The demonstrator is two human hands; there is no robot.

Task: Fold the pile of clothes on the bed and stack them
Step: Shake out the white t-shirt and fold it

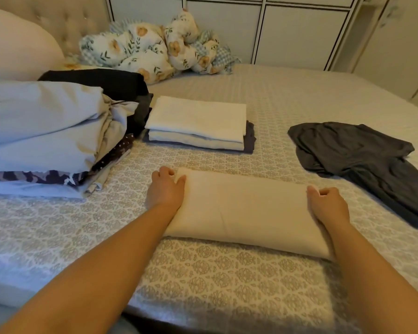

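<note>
A cream cloth [246, 208], folded into a long rectangle, lies on the bed in front of me. My left hand [165, 189] grips its far left corner with curled fingers. My right hand [328, 204] pinches its far right corner. Behind it sits a neat stack [198, 124] of folded cream pieces on top of a dark one. A dark grey garment [362, 160] lies unfolded to the right. At the left is a pile [48, 131] of pale blue, black and patterned clothes.
The bed [203, 273] has a grey patterned cover. A crumpled floral blanket [155, 49] lies at the far edge by the wall. A pale pillow [17, 44] and a tufted headboard are at the far left.
</note>
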